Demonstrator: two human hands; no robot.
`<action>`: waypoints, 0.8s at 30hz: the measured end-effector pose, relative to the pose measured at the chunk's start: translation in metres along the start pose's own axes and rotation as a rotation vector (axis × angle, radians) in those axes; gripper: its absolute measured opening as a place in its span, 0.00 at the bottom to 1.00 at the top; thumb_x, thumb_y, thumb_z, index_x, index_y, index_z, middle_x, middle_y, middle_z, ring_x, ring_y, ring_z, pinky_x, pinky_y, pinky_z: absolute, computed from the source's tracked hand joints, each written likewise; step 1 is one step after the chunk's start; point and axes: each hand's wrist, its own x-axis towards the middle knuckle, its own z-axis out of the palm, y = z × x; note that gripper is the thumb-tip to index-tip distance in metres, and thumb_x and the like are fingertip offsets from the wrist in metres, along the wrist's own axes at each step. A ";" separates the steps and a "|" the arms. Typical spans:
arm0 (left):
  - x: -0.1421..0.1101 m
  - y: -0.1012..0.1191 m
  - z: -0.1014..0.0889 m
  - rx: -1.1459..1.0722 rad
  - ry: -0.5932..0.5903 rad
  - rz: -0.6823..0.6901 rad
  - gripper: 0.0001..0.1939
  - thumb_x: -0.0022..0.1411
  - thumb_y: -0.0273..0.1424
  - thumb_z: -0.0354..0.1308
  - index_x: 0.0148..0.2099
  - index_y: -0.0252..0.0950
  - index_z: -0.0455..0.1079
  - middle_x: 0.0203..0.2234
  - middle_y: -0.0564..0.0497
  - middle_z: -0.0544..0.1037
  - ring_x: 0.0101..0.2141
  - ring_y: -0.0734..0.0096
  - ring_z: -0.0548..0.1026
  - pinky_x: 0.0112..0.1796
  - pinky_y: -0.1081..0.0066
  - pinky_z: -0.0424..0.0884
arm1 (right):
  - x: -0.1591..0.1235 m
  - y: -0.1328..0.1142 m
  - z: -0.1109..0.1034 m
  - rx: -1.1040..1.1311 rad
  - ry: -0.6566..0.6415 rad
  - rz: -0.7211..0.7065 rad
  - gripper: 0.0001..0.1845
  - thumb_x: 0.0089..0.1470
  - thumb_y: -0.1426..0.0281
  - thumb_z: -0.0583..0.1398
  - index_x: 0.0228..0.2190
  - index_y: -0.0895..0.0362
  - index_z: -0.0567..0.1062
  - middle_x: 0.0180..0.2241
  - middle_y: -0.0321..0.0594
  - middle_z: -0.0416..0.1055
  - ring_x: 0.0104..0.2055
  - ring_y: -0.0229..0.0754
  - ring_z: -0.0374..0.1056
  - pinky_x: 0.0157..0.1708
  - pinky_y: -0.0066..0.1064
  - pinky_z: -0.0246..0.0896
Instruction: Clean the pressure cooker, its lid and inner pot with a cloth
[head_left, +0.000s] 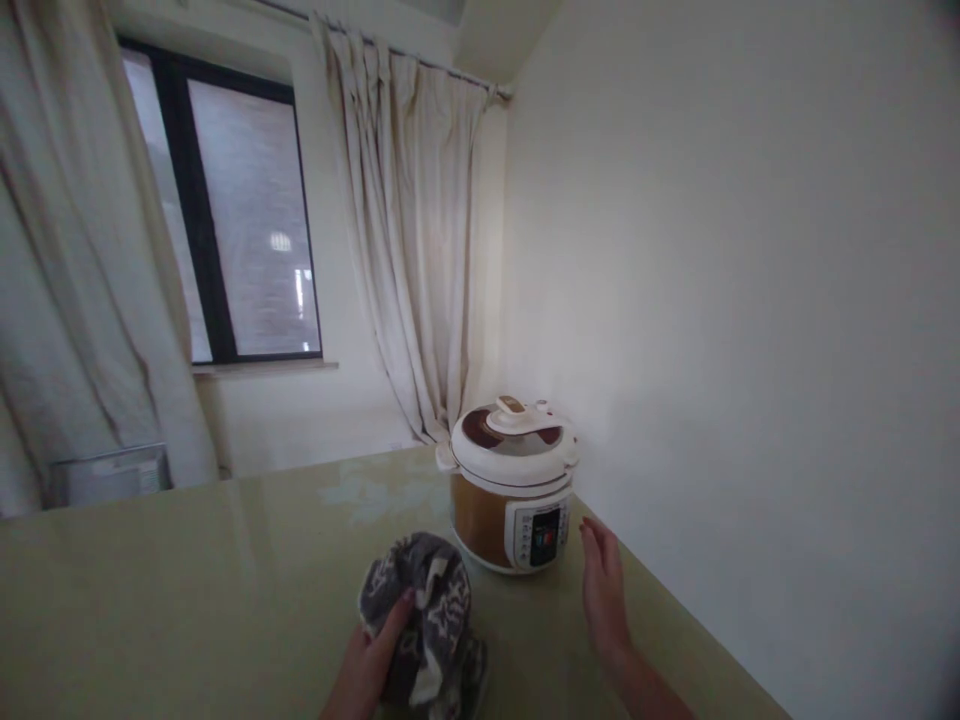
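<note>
A bunched grey-and-white patterned cloth [442, 600] is gripped in my left hand [379, 645], thumb on top, over the near part of the table. To the right, my right hand [602, 585] is raised with its fingers extended and nothing in it. Just beyond it stands a white and brown electric pressure cooker [487, 515], its lid closed and its handle on top. The cooker's control panel with a dark display faces me. A small gap seems to lie between my right fingers and the cooker's side.
The pale green table [187, 590] meets a bare white wall [735, 300] on the right. Behind it are a dark-framed window [255, 220] and long cream curtains [412, 220]. A grey framed object [112, 478] sits beyond the table's far left edge.
</note>
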 end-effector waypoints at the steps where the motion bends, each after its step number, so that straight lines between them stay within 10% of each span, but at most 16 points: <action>1: -0.012 -0.005 -0.011 0.040 0.019 0.014 0.32 0.49 0.55 0.73 0.48 0.38 0.81 0.48 0.37 0.86 0.57 0.37 0.81 0.61 0.46 0.75 | -0.029 -0.001 -0.006 0.016 -0.080 0.016 0.31 0.54 0.40 0.63 0.47 0.50 0.79 0.52 0.49 0.78 0.59 0.59 0.71 0.63 0.49 0.63; 7: -0.077 -0.009 -0.022 0.105 -0.086 0.168 0.36 0.46 0.62 0.71 0.48 0.40 0.82 0.49 0.41 0.86 0.56 0.39 0.81 0.59 0.53 0.77 | -0.164 -0.044 0.009 0.086 -0.996 0.071 0.45 0.48 0.46 0.73 0.63 0.48 0.74 0.59 0.50 0.76 0.58 0.61 0.74 0.59 0.52 0.69; 15: -0.082 0.057 -0.081 0.418 0.157 0.466 0.29 0.60 0.64 0.54 0.29 0.44 0.77 0.32 0.44 0.84 0.47 0.42 0.81 0.56 0.51 0.75 | -0.118 -0.116 0.045 -0.066 -0.881 -0.216 0.17 0.58 0.61 0.61 0.46 0.51 0.83 0.44 0.42 0.81 0.49 0.54 0.75 0.55 0.45 0.67; 20: -0.091 0.123 -0.102 0.282 0.391 0.730 0.24 0.66 0.56 0.56 0.42 0.40 0.75 0.38 0.48 0.80 0.46 0.52 0.77 0.56 0.56 0.73 | -0.084 -0.155 0.065 -0.218 -0.842 -0.516 0.19 0.50 0.73 0.56 0.41 0.53 0.82 0.42 0.43 0.81 0.48 0.52 0.74 0.54 0.41 0.64; 24: -0.093 0.175 -0.097 0.024 0.389 0.775 0.24 0.69 0.50 0.58 0.54 0.37 0.76 0.50 0.46 0.80 0.55 0.55 0.75 0.64 0.58 0.66 | -0.068 -0.198 0.095 -0.157 -0.753 -0.472 0.18 0.56 0.71 0.57 0.46 0.53 0.79 0.38 0.38 0.79 0.42 0.48 0.73 0.51 0.39 0.64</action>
